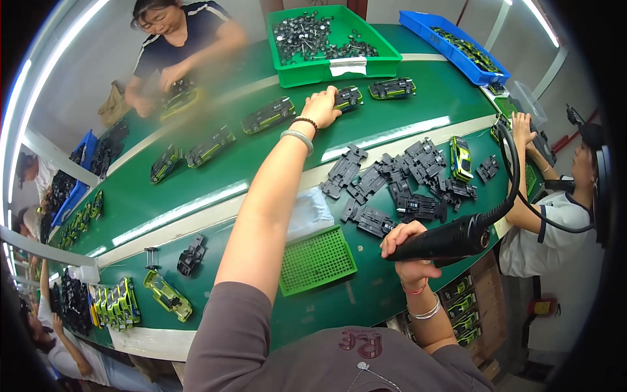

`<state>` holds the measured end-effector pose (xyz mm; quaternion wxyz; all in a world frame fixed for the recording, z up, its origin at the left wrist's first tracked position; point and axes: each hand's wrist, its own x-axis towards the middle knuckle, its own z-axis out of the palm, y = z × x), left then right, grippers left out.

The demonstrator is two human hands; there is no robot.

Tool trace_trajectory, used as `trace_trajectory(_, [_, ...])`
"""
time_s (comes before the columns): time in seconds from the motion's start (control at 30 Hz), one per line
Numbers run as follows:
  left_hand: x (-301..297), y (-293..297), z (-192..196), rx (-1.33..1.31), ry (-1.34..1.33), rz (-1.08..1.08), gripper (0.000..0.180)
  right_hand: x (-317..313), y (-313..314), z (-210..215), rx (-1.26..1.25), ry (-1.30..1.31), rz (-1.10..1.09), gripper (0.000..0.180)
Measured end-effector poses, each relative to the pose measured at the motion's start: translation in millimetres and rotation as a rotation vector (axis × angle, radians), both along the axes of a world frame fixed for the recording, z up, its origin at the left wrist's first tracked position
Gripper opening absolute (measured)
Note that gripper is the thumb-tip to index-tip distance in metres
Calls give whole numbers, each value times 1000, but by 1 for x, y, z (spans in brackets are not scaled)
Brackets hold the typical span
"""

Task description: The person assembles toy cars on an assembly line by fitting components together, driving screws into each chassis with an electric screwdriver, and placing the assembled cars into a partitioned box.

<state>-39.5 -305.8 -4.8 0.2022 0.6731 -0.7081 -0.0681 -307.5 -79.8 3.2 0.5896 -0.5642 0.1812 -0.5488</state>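
My left hand (320, 108) reaches to the far belt, fingers closed on the near end of a black and yellow-green toy car (350, 98). More such toy cars lie in a row along that belt, one to the right and several to the left. My right hand (406, 243) is wrapped round a black corded electric screwdriver (447, 238), held above the near work surface. Beyond it lies a loose heap of black plastic toy car chassis (372, 218). A yellow-green toy car (461, 159) stands at the heap's right side.
Left of the heap sit a green perforated basket (318, 260) and a clear plastic tray (311, 212). A green bin (339, 73) of small wheels and a blue tray (450, 57) stand beyond the belt. The screwdriver's cable (516, 157) loops at right. Co-workers work across, left and right.
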Motion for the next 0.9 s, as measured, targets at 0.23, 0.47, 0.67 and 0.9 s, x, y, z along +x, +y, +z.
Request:
trace_trajectory(0.23, [16,86,35,-300,113,-204,44,4,-5,0,29,5,-37,97])
trace_trajectory(0.47, [27,262,66,-160,142,-222,44,3,-5,-3,48,14,-32,98])
trace_trajectory(0.67, [23,301,36,-135,128,-187,44,12,-2,2,9,-7,-1,100])
trace_trajectory(0.9, [27,301,28,-135,119,-184,42,51,10,41,-102,-347,161,108])
